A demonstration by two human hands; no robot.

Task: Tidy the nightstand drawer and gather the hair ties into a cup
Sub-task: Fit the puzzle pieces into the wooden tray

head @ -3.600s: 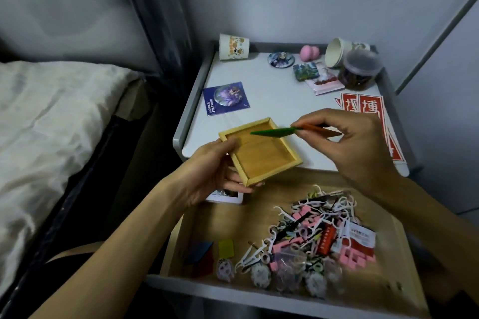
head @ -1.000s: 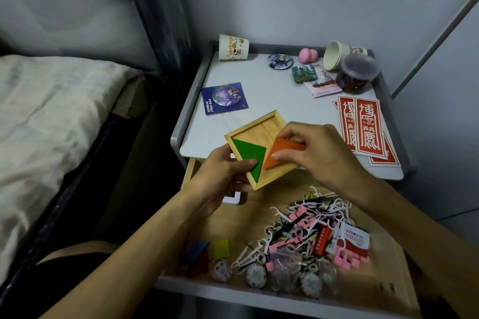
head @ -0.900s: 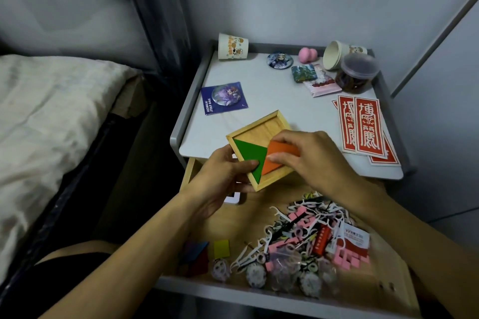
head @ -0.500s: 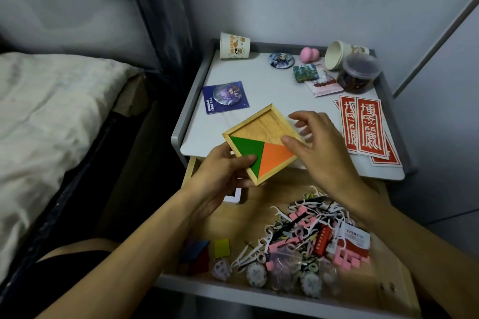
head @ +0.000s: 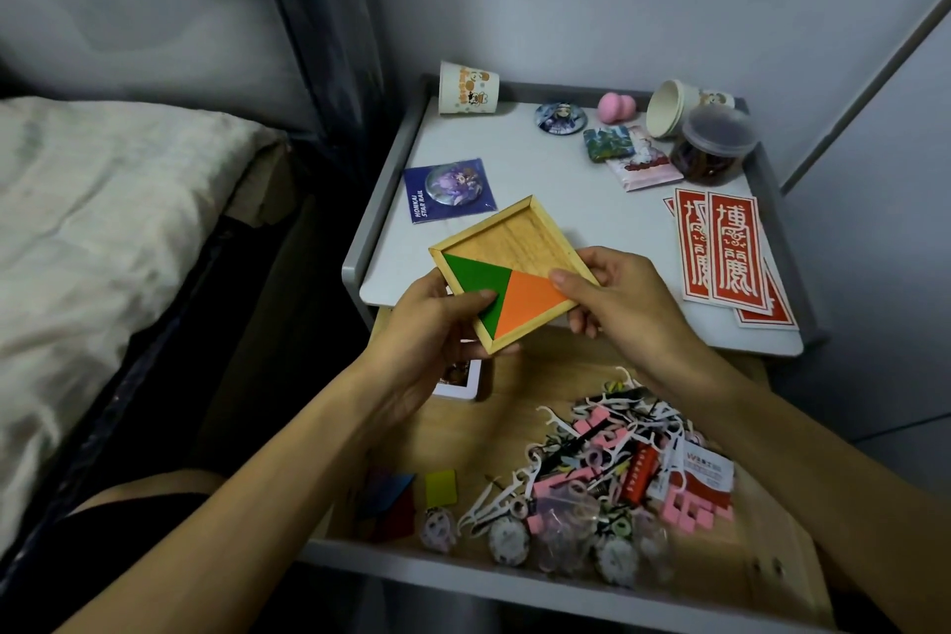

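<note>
Left hand grips the near corner of the square wooden tray, thumb on the green triangle. Printed paper cup sits at the nightstand's back-left, well apart. Right hand pinches the tray's right corner, thumb on the orange triangle. Below, in the open wooden drawer, the hair ties are buried in a tangled heap of floss picks and pink clips and are hard to resolve. Judgement: the ties are light, soft and snag-prone. Hook one loop with a fingertip and lift slowly.

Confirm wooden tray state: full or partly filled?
Partly filled. A green triangle and an orange triangle cover the near half of the wooden tray; the far half is bare wood.
</note>
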